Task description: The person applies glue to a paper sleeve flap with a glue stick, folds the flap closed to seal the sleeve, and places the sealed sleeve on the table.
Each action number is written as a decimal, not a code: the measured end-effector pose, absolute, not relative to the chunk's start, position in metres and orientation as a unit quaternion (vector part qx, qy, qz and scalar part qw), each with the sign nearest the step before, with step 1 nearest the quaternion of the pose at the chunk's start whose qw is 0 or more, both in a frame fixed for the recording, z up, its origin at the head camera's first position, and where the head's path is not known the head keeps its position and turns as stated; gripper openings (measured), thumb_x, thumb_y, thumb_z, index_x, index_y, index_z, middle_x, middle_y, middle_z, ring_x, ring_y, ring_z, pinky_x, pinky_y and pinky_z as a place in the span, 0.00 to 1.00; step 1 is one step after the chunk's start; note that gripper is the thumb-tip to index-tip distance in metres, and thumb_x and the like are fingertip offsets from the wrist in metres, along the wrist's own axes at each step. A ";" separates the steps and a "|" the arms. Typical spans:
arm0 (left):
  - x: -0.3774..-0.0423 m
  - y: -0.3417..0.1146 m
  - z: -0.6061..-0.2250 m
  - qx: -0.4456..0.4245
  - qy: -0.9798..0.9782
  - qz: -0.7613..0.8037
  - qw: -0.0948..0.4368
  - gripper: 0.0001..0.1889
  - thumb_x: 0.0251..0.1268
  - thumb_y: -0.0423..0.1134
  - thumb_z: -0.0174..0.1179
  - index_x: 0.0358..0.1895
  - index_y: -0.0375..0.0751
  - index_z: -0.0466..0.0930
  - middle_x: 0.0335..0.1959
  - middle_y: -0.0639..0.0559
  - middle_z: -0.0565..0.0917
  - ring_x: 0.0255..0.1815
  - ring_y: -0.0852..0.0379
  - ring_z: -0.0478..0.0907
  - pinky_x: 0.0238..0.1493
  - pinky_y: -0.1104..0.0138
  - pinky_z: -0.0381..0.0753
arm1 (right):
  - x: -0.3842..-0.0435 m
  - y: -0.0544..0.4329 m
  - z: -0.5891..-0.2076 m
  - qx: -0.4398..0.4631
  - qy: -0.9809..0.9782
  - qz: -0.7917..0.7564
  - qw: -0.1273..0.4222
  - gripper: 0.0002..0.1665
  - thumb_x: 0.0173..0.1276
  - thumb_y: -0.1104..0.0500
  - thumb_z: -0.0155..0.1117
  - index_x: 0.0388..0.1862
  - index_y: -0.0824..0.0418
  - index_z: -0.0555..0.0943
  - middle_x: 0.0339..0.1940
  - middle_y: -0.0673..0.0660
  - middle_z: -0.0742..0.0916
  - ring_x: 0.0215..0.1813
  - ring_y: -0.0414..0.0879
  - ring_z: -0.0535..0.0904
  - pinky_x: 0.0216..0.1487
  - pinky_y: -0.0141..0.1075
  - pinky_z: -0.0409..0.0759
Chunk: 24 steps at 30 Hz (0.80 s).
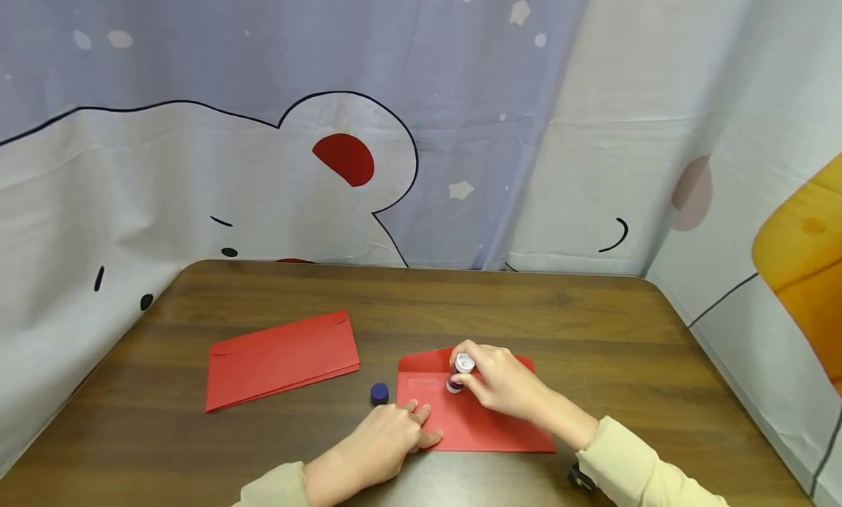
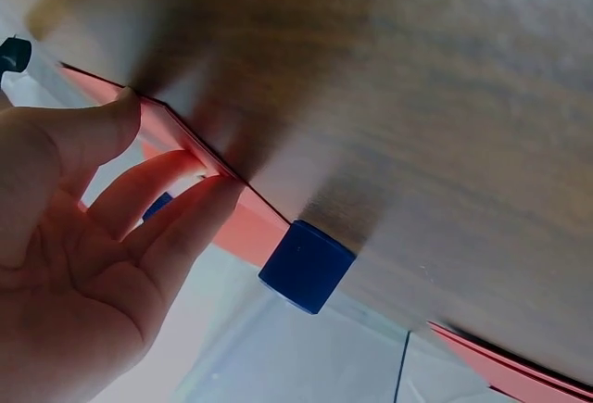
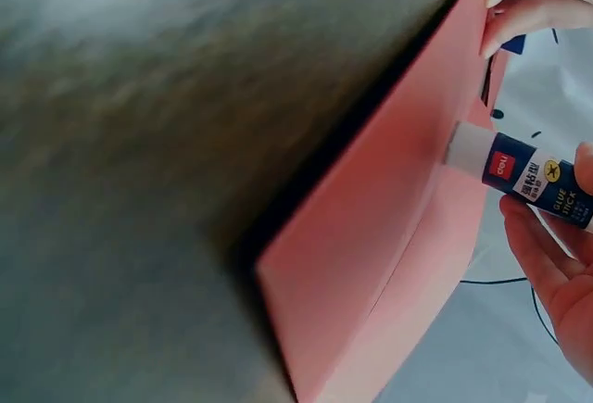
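Note:
A red paper envelope point(image 1: 490, 428) lies on the table, its flap spread open toward the far side. My right hand point(image 1: 505, 384) grips a glue stick point(image 3: 533, 179) with a dark blue label and white ends. The glue stick stands tilted, its uncapped end right at the envelope near the flap fold. My left hand point(image 1: 384, 437) rests on the envelope's near left corner, fingers spread and pressing it. Just beyond that hand, beside the envelope's left edge, stands the dark blue cap point(image 2: 308, 267).
More red envelopes point(image 1: 283, 362) lie stacked at a slant on the left of the wooden table point(image 1: 559, 317). A small black object point(image 1: 581, 479) shows beside the right sleeve. Behind the table hangs a printed curtain point(image 1: 460, 127).

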State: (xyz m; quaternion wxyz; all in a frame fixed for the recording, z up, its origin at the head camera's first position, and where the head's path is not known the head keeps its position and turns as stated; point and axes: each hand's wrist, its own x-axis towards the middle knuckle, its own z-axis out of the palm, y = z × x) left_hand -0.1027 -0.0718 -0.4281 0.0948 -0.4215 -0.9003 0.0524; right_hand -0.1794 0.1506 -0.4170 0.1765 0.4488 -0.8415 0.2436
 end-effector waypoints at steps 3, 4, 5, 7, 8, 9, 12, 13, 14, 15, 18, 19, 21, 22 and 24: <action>-0.104 -0.071 -0.428 -0.422 -0.901 0.052 0.090 0.20 0.55 0.39 0.65 0.49 0.69 0.84 0.49 0.53 0.86 0.36 0.60 0.78 0.27 0.70 0.74 | -0.179 0.157 -0.418 0.446 -0.843 0.234 0.186 0.15 0.58 0.58 0.71 0.40 0.57 0.74 0.28 0.43 0.82 0.33 0.33 0.79 0.38 0.27 0.79; -0.104 -0.071 -0.428 -0.423 -0.900 0.052 0.090 0.20 0.55 0.39 0.65 0.49 0.69 0.84 0.48 0.53 0.86 0.35 0.60 0.78 0.26 0.70 0.74 | -0.179 0.160 -0.418 0.445 -0.844 0.231 0.190 0.16 0.58 0.58 0.71 0.40 0.57 0.74 0.28 0.43 0.82 0.33 0.33 0.79 0.38 0.27 0.79; -0.104 -0.071 -0.428 -0.423 -0.900 0.052 0.090 0.19 0.55 0.40 0.65 0.49 0.69 0.84 0.48 0.54 0.86 0.35 0.60 0.77 0.25 0.70 0.74 | -0.179 0.165 -0.418 0.443 -0.845 0.227 0.193 0.16 0.58 0.58 0.71 0.40 0.57 0.74 0.28 0.42 0.81 0.33 0.33 0.79 0.38 0.27 0.79; -0.105 -0.072 -0.427 -0.423 -0.901 0.045 0.087 0.19 0.54 0.40 0.65 0.49 0.69 0.84 0.47 0.53 0.86 0.32 0.61 0.76 0.24 0.70 0.72 | -0.178 0.175 -0.418 0.438 -0.849 0.219 0.200 0.16 0.57 0.58 0.72 0.40 0.57 0.74 0.28 0.42 0.81 0.33 0.33 0.78 0.38 0.27 0.79; -0.105 -0.072 -0.427 -0.423 -0.901 0.043 0.085 0.19 0.54 0.40 0.66 0.49 0.69 0.84 0.47 0.53 0.86 0.30 0.61 0.75 0.23 0.70 0.72 | -0.178 0.181 -0.418 0.433 -0.851 0.214 0.203 0.17 0.57 0.58 0.72 0.40 0.57 0.74 0.28 0.42 0.82 0.33 0.33 0.78 0.37 0.27 0.78; -0.105 -0.072 -0.427 -0.423 -0.901 0.041 0.084 0.20 0.54 0.40 0.66 0.49 0.68 0.84 0.47 0.53 0.86 0.29 0.61 0.74 0.22 0.70 0.71 | -0.178 0.187 -0.418 0.430 -0.853 0.211 0.206 0.17 0.56 0.58 0.73 0.40 0.57 0.75 0.28 0.42 0.82 0.33 0.33 0.78 0.37 0.27 0.78; -0.104 -0.072 -0.426 -0.424 -0.902 0.032 0.081 0.20 0.54 0.38 0.66 0.49 0.67 0.84 0.47 0.52 0.86 0.29 0.60 0.75 0.22 0.70 0.72 | -0.175 0.207 -0.418 0.416 -0.860 0.203 0.215 0.18 0.53 0.60 0.74 0.40 0.57 0.75 0.28 0.42 0.83 0.32 0.32 0.78 0.36 0.25 0.77; -0.104 -0.072 -0.426 -0.424 -0.902 0.030 0.080 0.20 0.54 0.38 0.66 0.50 0.67 0.84 0.48 0.52 0.86 0.31 0.60 0.77 0.23 0.70 0.73 | -0.174 0.213 -0.418 0.411 -0.862 0.200 0.219 0.19 0.52 0.61 0.75 0.39 0.57 0.75 0.28 0.42 0.83 0.32 0.31 0.78 0.35 0.25 0.77; -0.104 -0.072 -0.426 -0.424 -0.902 0.029 0.079 0.21 0.54 0.38 0.66 0.50 0.67 0.84 0.48 0.52 0.86 0.33 0.60 0.78 0.24 0.70 0.74 | -0.174 0.219 -0.418 0.406 -0.864 0.199 0.221 0.19 0.52 0.62 0.75 0.39 0.57 0.75 0.28 0.42 0.83 0.31 0.31 0.78 0.34 0.24 0.77; -0.104 -0.072 -0.426 -0.423 -0.902 0.027 0.078 0.21 0.54 0.38 0.66 0.50 0.66 0.84 0.48 0.51 0.86 0.36 0.59 0.80 0.25 0.70 0.75 | -0.173 0.225 -0.418 0.402 -0.866 0.197 0.223 0.20 0.51 0.63 0.75 0.39 0.58 0.74 0.28 0.42 0.83 0.31 0.30 0.77 0.34 0.23 0.76; -0.104 -0.072 -0.427 -0.421 -0.904 0.023 0.073 0.21 0.55 0.38 0.65 0.51 0.66 0.84 0.49 0.51 0.86 0.37 0.58 0.81 0.26 0.69 0.76 | -0.171 0.238 -0.417 0.390 -0.871 0.194 0.228 0.20 0.50 0.64 0.76 0.38 0.58 0.74 0.27 0.41 0.83 0.30 0.28 0.77 0.33 0.22 0.75; -0.104 -0.073 -0.427 -0.421 -0.904 0.022 0.073 0.21 0.55 0.38 0.65 0.51 0.66 0.84 0.48 0.51 0.86 0.36 0.58 0.81 0.26 0.69 0.76 | -0.171 0.241 -0.417 0.386 -0.872 0.194 0.229 0.20 0.50 0.64 0.76 0.38 0.58 0.74 0.27 0.41 0.83 0.30 0.28 0.76 0.32 0.22 0.75; -0.104 -0.073 -0.427 -0.423 -0.903 0.024 0.076 0.21 0.54 0.38 0.65 0.51 0.66 0.84 0.48 0.51 0.86 0.32 0.58 0.78 0.24 0.69 0.74 | -0.170 0.246 -0.416 0.378 -0.875 0.195 0.231 0.20 0.50 0.65 0.75 0.38 0.58 0.75 0.27 0.41 0.82 0.29 0.28 0.76 0.31 0.22 0.74; -0.104 -0.073 -0.428 -0.424 -0.902 0.025 0.077 0.21 0.54 0.38 0.65 0.51 0.66 0.84 0.47 0.51 0.86 0.29 0.59 0.76 0.23 0.70 0.73 | -0.170 0.248 -0.416 0.373 -0.877 0.194 0.234 0.20 0.50 0.65 0.75 0.37 0.58 0.75 0.27 0.40 0.82 0.29 0.28 0.75 0.31 0.22 0.74; -0.104 -0.073 -0.427 -0.426 -0.901 0.025 0.079 0.21 0.54 0.37 0.65 0.51 0.66 0.84 0.47 0.51 0.85 0.27 0.59 0.74 0.23 0.70 0.72 | -0.169 0.251 -0.417 0.363 -0.880 0.191 0.239 0.19 0.50 0.65 0.75 0.37 0.57 0.75 0.26 0.40 0.82 0.29 0.28 0.75 0.30 0.23 0.73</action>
